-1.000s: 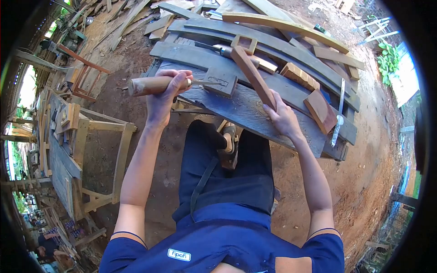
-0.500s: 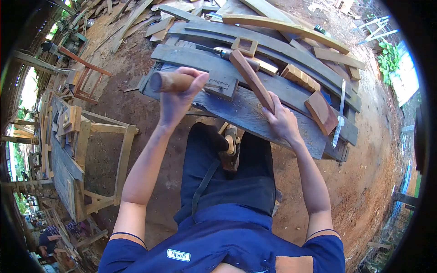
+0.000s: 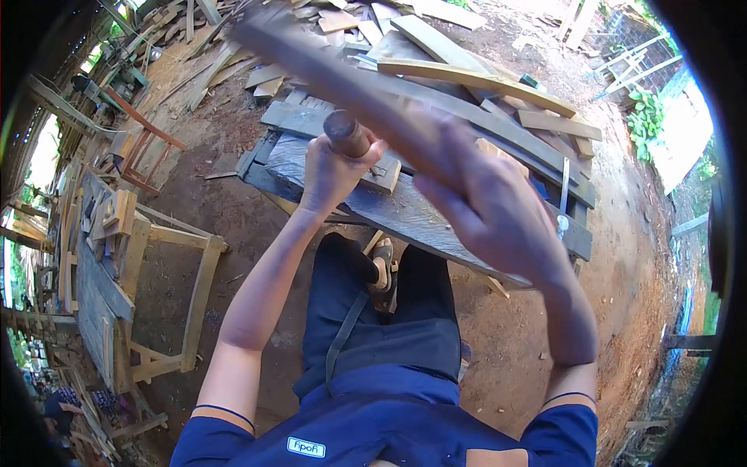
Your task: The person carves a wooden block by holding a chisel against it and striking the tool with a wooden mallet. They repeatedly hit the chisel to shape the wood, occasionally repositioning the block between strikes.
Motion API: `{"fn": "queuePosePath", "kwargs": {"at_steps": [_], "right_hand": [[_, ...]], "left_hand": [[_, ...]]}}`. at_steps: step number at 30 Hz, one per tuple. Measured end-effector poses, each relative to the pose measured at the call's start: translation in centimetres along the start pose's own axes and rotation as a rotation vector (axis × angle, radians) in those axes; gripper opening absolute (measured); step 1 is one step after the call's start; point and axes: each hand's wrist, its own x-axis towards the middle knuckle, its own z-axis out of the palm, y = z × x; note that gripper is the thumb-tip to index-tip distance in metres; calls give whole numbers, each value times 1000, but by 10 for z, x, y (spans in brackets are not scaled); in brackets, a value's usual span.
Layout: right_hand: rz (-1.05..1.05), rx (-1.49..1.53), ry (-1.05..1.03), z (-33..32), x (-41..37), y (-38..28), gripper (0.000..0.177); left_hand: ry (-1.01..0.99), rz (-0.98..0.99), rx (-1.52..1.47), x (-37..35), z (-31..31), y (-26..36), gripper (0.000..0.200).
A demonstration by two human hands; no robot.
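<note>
My left hand [image 3: 331, 173] is closed around the thick wooden handle [image 3: 344, 131] of a chisel, its round butt end facing up toward me. The blade is mostly hidden by my fingers. Just right of this hand lies a small wooden block [image 3: 384, 177] on the weathered workbench [image 3: 412, 208], with a dark cut mark on top. My right hand [image 3: 498, 214], blurred by motion, grips one end of a long dark wooden bar [image 3: 334, 82]. Raised above the bench, the bar slants up to the left and passes over the chisel without visibly touching it.
Behind the bench lie a long curved board [image 3: 478, 78] and other planks. A metal ruler [image 3: 565, 183] rests at the bench's right side. To the left stands another wooden bench [image 3: 105, 272], and a reddish wooden frame [image 3: 140, 159] sits farther back.
My right hand has lifted the wooden bar up and toward me, and it now appears larger and blurred. My left hand has shifted right and tipped the chisel more upright at the block.
</note>
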Motion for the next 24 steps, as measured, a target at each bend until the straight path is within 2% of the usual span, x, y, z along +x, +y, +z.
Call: {"fn": "queuePosePath", "kwargs": {"at_steps": [1,2,3,4,5,8,10,11,12,13,14,15,16,18,19,20,21,22,24], "right_hand": [[187,-84,-286,-11,6,-6,55],[199,-82,-291,-14,4,-10,55],[117,-117,-203,-18,5,-10,54],[40,-144,-122,-20,3,-11,52],[35,6,-34,-19,2,-14,51],[82,-51,-147,-7,-1,-4,52],[108,-78,-168,-1,-4,1,52],[171,-18,-169,-2,-3,5,52],[242,51,-184,0,-6,9,52],[251,52,-186,9,-11,19,52],[332,189,-114,21,-16,37,53],[410,329,-43,33,-22,54,54],[407,333,-45,44,-31,72,54],[580,197,-115,64,-49,108,56],[587,207,-115,73,-57,120,56],[622,80,-153,80,-65,130,56],[652,-47,-196,86,-73,139,57],[656,-36,-209,89,-79,144,57],[684,-138,-261,95,-85,155,57]], "left_hand": [[41,87,22,1,3,-10,18],[73,171,42,-1,6,-16,19],[36,72,35,0,7,-24,20],[33,62,27,-4,8,-19,20],[28,34,-2,-6,7,-8,21],[28,22,5,-7,8,-9,22],[21,207,284,-7,6,-13,22],[102,241,232,-9,5,-13,18],[101,245,228,-11,3,-15,18],[54,43,-19,-16,0,-18,16],[15,-161,-264,-19,-3,-23,14],[-18,-214,-373,-23,-8,-32,13],[-15,-216,-369,-26,-10,-32,13],[53,-167,-526,-34,-15,-32,15],[15,-154,-499,-37,-18,-31,14],[9,-163,-493,-36,-17,-29,14],[-7,-65,-496,-36,-16,-26,14],[-21,31,-497,-37,-14,-24,13],[-11,29,-495,-33,-6,-25,13]]}}
